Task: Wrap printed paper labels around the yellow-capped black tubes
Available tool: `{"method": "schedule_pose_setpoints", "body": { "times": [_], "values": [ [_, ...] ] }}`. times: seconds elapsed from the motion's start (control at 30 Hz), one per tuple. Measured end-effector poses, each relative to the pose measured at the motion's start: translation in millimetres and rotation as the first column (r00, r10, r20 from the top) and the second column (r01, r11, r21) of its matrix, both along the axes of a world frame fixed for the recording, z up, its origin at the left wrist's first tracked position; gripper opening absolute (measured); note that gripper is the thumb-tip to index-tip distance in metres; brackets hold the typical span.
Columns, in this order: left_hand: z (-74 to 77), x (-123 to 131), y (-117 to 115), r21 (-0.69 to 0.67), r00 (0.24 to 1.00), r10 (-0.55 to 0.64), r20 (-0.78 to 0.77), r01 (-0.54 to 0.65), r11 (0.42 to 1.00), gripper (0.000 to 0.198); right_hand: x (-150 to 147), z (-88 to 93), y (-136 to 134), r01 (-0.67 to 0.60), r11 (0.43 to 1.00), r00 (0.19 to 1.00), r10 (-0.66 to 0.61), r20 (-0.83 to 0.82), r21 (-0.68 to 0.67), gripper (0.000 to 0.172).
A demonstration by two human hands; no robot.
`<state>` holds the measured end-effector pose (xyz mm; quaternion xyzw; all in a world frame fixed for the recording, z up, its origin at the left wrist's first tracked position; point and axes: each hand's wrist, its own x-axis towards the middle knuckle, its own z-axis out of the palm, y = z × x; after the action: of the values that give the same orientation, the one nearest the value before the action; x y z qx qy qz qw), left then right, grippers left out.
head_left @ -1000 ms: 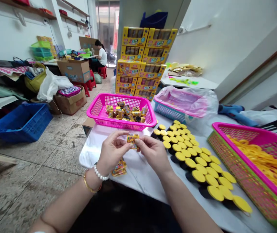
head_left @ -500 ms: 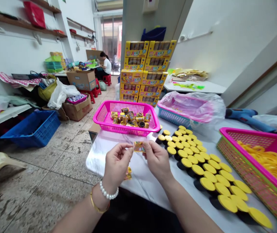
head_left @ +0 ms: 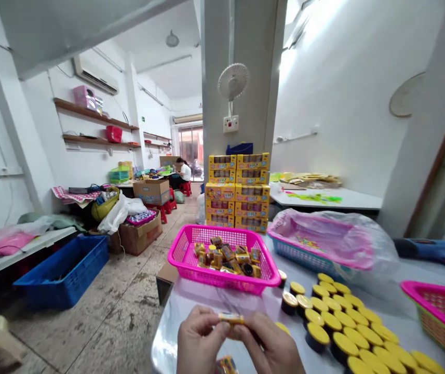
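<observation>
Small yellow wrapper (head_left: pixel 231 318) is above the desk (head_left: pixel 191 298), long axis side to side, between the worker's left hand (head_left: pixel 198 340) and right hand (head_left: pixel 274 343); both pinch its ends, fingers (head_left: pixel 207 318) closed, neither nearer.

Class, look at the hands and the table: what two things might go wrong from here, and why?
The small wrapper is pinched between the fingertips of the left hand and right hand, so it might slip or crease.

The yellow-topped cups stand crowded beside the right hand, so a stray knock could topple several.
</observation>
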<state>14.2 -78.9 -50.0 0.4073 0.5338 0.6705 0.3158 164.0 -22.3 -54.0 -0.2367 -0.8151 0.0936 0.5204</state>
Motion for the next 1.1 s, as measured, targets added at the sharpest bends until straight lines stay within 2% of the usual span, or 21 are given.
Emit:
{"method": "schedule_pose_setpoints", "body": {
  "times": [0.1, 0.17, 0.23, 0.33, 0.4, 0.47, 0.5, 0.57, 0.6, 0.63, 0.7, 0.77, 0.8, 0.87, 0.9, 1.0, 1.03, 1.1],
  "values": [
    [11.9, -1, -16, -0.049, 0.994, 0.001, -0.105, -0.006, 0.999, 0.025, -4, 5.7, -8, 0.006, 0.999, 1.000, -0.006, 0.005, -0.032, 0.026],
    [21.3, -1, -27, -0.083, 0.994, -0.021, -0.105, 0.012, 0.996, 0.024, -7, 8.8, -14, 0.024, 0.999, 0.999, -0.023, 0.032, -0.041, 0.032],
    [28.5, -2, -34, -0.180, 0.991, -0.081, -0.103, 0.062, 0.982, 0.025, -8, 11.0, -18, 0.044, 0.998, 0.996, -0.040, 0.077, -0.045, 0.037],
    [29.9, -11, -33, -0.224, 0.988, -0.154, 0.018, 0.154, 0.962, 0.030, 2, 14.8, -13, 0.031, 0.994, 0.989, -0.016, 0.145, -0.104, 0.037],
    [25.5, -20, -28, -0.245, 0.979, -0.172, 0.110, 0.195, 0.950, 0.031, 16, 19.5, -6, 0.187, 0.977, 0.972, -0.170, 0.161, -0.103, 0.032],
    [20.2, -30, -23, -0.263, 0.965, -0.181, 0.189, 0.228, 0.938, 0.033, 30, 24.8, 1, 0.391, 0.916, 0.893, -0.354, 0.276, -0.090, 0.031],
    [18.0, -35, -20, -0.274, 0.961, -0.182, 0.209, 0.236, 0.932, 0.034, 36, 26.5, 4, 0.466, 0.880, 0.831, -0.400, 0.387, -0.090, 0.032],
    [15.4, -43, -15, -0.280, 0.968, -0.163, 0.192, 0.213, 0.936, 0.033, 45, 26.9, 10, 0.541, 0.832, 0.697, -0.362, 0.619, -0.122, 0.028],
    [14.9, -46, -13, -0.270, 0.976, -0.147, 0.161, 0.187, 0.945, 0.031, 46, 25.5, 12, 0.549, 0.822, 0.657, -0.312, 0.686, -0.152, 0.025],
    [14.8, -48, -11, -0.251, 0.983, -0.139, 0.122, 0.166, 0.954, 0.028, 46, 23.6, 13, 0.541, 0.818, 0.657, -0.265, 0.706, -0.196, 0.022],
    [14.7, -49, -8, -0.216, 0.988, -0.146, 0.054, 0.155, 0.964, 0.023, 42, 19.3, 14, 0.466, 0.819, 0.771, -0.190, 0.608, -0.335, 0.020],
    [13.4, -46, -5, -0.215, 0.988, -0.157, 0.012, 0.156, 0.964, 0.020, 36, 16.1, 12, 0.275, 0.795, 0.928, -0.072, 0.365, -0.541, 0.024],
    [12.1, -44, -5, -0.218, 0.990, -0.142, -0.018, 0.135, 0.967, 0.019, 33, 15.2, 11, 0.143, 0.753, 0.975, 0.005, 0.223, -0.642, 0.029],
    [8.5, -39, -5, -0.174, 0.989, -0.054, -0.137, 0.030, 0.984, 0.014, 29, 14.4, 10, -0.095, 0.644, 0.994, 0.108, -0.032, -0.759, 0.036],
    [6.4, -37, -5, -0.127, 0.976, -0.004, -0.217, -0.024, 0.992, 0.011, 28, 14.2, 10, -0.167, 0.605, 0.986, 0.121, -0.117, -0.778, 0.038],
    [1.8, -33, -8, -0.017, 0.922, 0.079, -0.379, -0.093, 0.996, 0.004, 28, 14.7, 10, -0.234, 0.575, 0.969, 0.075, -0.234, -0.784, 0.037],
    [1.0, -33, -8, -0.033, 0.928, 0.067, -0.368, -0.085, 0.996, 0.004, 27, 15.2, 10, -0.238, 0.572, 0.967, 0.064, -0.247, -0.785, 0.037],
    [0.9, -33, -9, -0.126, 0.973, -0.004, -0.231, -0.026, 0.992, 0.009, 27, 16.6, 9, -0.253, 0.559, 0.963, 0.065, -0.262, -0.790, 0.036]
  ]
}}
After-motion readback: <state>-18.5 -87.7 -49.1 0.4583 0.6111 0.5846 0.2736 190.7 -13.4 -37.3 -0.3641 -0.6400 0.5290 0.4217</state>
